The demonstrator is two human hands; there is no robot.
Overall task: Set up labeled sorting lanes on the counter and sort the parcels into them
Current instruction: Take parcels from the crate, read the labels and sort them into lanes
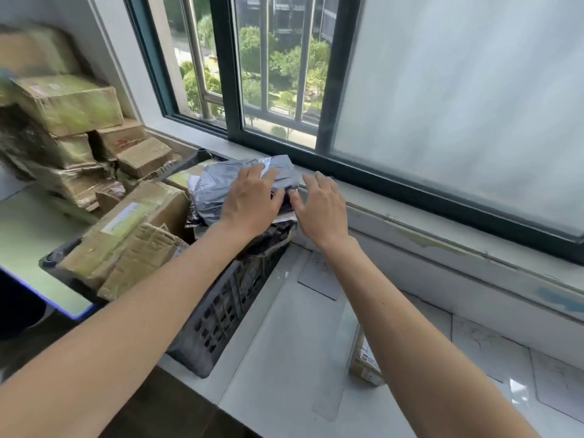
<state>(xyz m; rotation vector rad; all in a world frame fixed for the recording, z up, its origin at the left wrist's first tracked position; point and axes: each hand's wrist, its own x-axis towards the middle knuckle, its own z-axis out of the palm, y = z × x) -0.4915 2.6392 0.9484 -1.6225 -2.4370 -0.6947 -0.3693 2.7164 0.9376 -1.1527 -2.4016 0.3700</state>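
Observation:
A grey plastic mailer parcel (pixel 218 181) lies on top of a dark slatted crate (pixel 221 308) full of parcels. My left hand (pixel 251 200) rests on the mailer with fingers laid over its top. My right hand (pixel 322 210) hovers just right of it, fingers spread, its thumb near a dark parcel (pixel 275 235) under the mailer. Brown cardboard boxes (pixel 132 229) fill the crate's left side. On the white counter (pixel 284 358) lie paper label cards (pixel 319 276) and a small cardboard box (pixel 365 365), partly hidden by my right forearm.
A stack of cardboard boxes (pixel 69 121) leans against the wall at the left. The window sill (pixel 442 229) and dark window frame (pixel 410 188) run right behind the crate. More label cards (pixel 486 346) lie along the counter at the right.

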